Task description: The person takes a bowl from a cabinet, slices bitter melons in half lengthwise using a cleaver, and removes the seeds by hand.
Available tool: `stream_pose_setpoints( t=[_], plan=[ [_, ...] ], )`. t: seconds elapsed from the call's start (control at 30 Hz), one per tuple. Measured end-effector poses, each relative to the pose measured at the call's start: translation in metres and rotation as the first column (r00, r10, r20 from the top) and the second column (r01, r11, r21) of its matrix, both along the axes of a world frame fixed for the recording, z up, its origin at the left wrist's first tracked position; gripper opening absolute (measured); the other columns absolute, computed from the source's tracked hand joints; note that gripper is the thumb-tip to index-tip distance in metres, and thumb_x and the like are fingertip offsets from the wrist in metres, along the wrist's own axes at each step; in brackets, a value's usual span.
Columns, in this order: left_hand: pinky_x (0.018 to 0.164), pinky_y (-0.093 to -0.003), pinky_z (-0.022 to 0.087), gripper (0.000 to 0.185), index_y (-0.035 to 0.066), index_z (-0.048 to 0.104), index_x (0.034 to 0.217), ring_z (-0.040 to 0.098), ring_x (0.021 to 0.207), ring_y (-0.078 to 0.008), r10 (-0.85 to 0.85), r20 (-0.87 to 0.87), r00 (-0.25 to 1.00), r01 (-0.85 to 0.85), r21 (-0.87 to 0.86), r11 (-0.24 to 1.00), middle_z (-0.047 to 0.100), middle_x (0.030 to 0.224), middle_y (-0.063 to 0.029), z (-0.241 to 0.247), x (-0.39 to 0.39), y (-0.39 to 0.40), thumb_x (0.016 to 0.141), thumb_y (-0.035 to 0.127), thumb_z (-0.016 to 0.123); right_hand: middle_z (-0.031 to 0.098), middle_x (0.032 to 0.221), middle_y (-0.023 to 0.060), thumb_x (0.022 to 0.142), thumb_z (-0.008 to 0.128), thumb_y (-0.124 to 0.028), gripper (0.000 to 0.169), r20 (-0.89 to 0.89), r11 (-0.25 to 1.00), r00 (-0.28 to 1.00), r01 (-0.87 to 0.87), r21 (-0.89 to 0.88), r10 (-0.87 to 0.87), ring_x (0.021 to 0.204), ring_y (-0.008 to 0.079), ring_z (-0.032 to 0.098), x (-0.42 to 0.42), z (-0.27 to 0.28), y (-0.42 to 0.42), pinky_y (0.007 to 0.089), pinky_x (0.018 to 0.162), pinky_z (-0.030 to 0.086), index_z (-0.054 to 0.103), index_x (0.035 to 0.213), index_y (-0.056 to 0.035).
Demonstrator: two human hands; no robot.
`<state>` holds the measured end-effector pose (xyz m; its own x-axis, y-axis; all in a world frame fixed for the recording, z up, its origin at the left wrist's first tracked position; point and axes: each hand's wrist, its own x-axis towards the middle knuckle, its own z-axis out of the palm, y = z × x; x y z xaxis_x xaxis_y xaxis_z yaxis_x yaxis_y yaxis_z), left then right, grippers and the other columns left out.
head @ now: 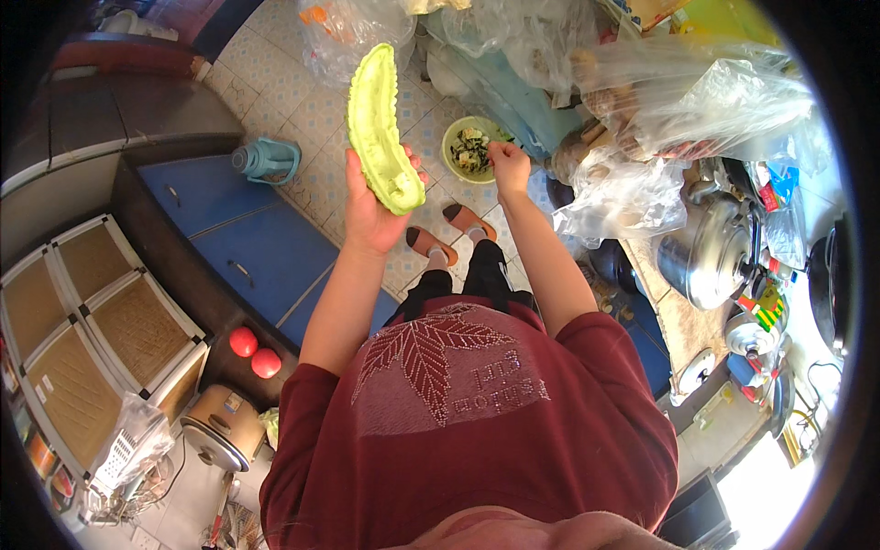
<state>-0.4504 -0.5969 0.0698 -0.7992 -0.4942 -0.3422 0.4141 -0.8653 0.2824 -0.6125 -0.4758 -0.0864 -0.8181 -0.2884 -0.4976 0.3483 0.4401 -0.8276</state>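
Observation:
A hollowed half of a bitter melon (pixel 377 130), pale green with a bumpy edge, lies lengthwise in my left hand (pixel 377 206), its cut side facing up. My left fingers and thumb wrap around its lower end. To the right, my right hand (pixel 509 167) is held with bent fingers over the right edge of a pale green bin (pixel 450 163). Whether anything is between those fingers is too small to tell. Dark and whitish scraps (pixel 472 150) fill the bin.
A blue thermos jug (pixel 267 160) stands on the tiled floor (pixel 309 124) by blue cabinets (pixel 237 240). Two red tomatoes (pixel 266 363) rest on the dark counter, near a rice cooker (pixel 221 423). Plastic bags (pixel 622 196) and a steel pot (pixel 708 247) crowd the right side.

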Motion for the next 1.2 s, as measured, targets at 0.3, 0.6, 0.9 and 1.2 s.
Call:
stream_pose_setpoints(
  t=[0.3, 0.6, 0.9, 1.2],
  plan=[
    [0.082, -0.0367, 0.044, 0.056, 0.009, 0.045, 0.120, 0.052, 0.095, -0.0216, -0.101, 0.085, 0.991, 0.111, -0.127, 0.986, 0.054, 0.104, -0.0078, -0.001, -0.010, 0.018, 0.090, 0.054, 0.032, 0.052, 0.113, 0.0088, 0.065, 0.071, -0.015, 0.045, -0.855, 0.704, 0.256, -0.691, 0.164, 0.451, 0.095, 0.0266, 0.050, 0.050, 0.210, 0.012, 0.0305, 0.072, 0.046, 0.058, 0.107, -0.0064],
    [0.081, -0.0319, 0.046, 0.052, 0.007, 0.046, 0.118, 0.054, 0.094, -0.0179, -0.076, 0.262, 0.962, 0.118, -0.151, 0.981, 0.055, 0.104, -0.0080, 0.027, -0.033, 0.042, 0.093, 0.050, 0.032, 0.055, 0.101, 0.0087, 0.063, 0.071, -0.008, 0.042, -0.651, 0.597, 0.368, -0.785, 0.164, 0.663, 0.081, 0.0282, 0.056, 0.047, 0.215, 0.025, 0.0337, 0.072, 0.049, 0.055, 0.102, -0.0060],
    [0.077, -0.0312, 0.048, 0.049, 0.007, 0.048, 0.116, 0.056, 0.089, -0.0176, -0.162, 0.308, 0.937, 0.174, -0.012, 0.985, 0.057, 0.100, -0.0072, 0.037, -0.041, 0.059, 0.093, 0.048, 0.033, 0.053, 0.088, 0.0126, 0.065, 0.066, 0.001, 0.031, -0.508, 0.527, 0.493, -0.845, -0.086, 0.707, 0.081, 0.0312, 0.054, 0.031, 0.220, 0.040, 0.0353, 0.069, 0.044, 0.053, 0.093, -0.0015],
    [0.060, -0.0261, 0.048, 0.051, 0.008, 0.045, 0.117, 0.056, 0.084, -0.0157, -0.205, 0.277, 0.939, 0.197, 0.056, 0.979, 0.055, 0.097, -0.0060, 0.028, -0.048, 0.065, 0.089, 0.051, 0.043, 0.051, 0.082, 0.0120, 0.068, 0.066, -0.001, 0.022, -0.528, 0.529, 0.486, -0.845, -0.081, 0.696, 0.078, 0.0307, 0.052, 0.028, 0.218, 0.050, 0.0355, 0.070, 0.043, 0.051, 0.084, -0.0014]
  ],
)
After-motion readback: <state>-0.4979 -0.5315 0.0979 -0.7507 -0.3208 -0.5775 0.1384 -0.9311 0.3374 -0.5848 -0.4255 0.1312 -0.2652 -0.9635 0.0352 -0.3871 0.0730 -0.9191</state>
